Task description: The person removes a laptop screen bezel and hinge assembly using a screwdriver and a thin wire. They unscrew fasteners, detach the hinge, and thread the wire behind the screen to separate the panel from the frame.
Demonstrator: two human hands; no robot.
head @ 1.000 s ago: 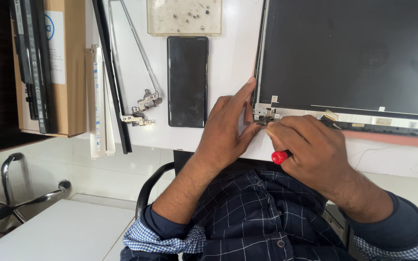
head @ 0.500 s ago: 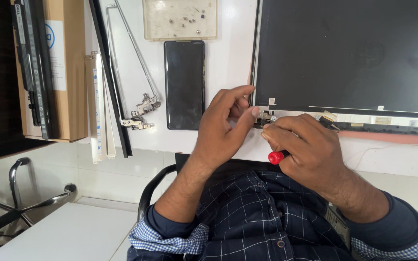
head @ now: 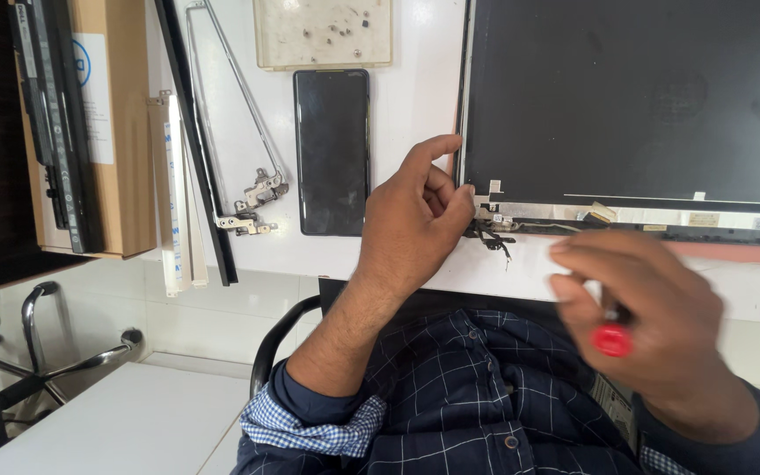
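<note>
My left hand [head: 415, 215] pinches the lower left corner of the laptop screen panel [head: 635, 101], fingertips pressed at its edge just above the loose black cables [head: 490, 237]. My right hand [head: 653, 317], blurred and well below that corner, is clenched around a red-handled screwdriver [head: 612, 339]. A phone [head: 332, 151] lies left of the panel. If I press too hard, the panel could crack; the tip could snag those cables.
</note>
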